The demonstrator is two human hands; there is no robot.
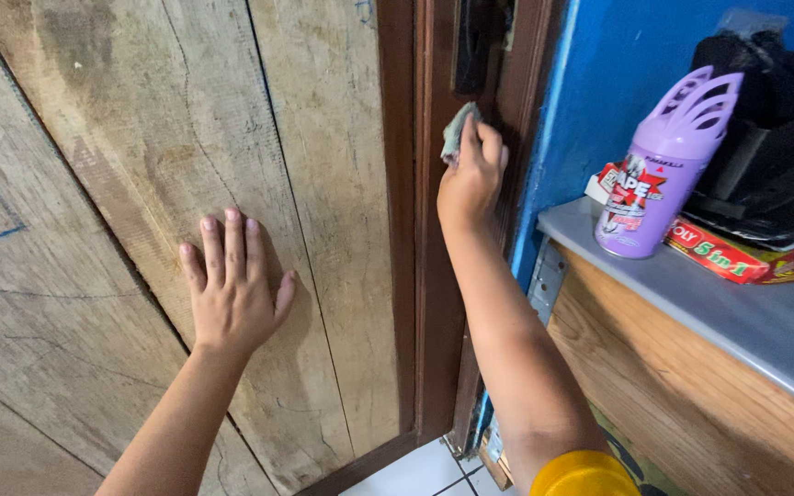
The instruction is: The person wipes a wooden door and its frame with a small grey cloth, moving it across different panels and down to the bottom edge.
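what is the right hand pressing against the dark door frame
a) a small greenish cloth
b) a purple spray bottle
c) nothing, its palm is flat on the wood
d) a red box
a: the right hand has its fingers bunched around a small greenish cloth held against the dark door frame, while the left hand lies flat and open on the wooden door.

Left hand [232,285] flat, fingers spread, arm outstretched; right hand [470,179] raised higher, fingers pinched closed.
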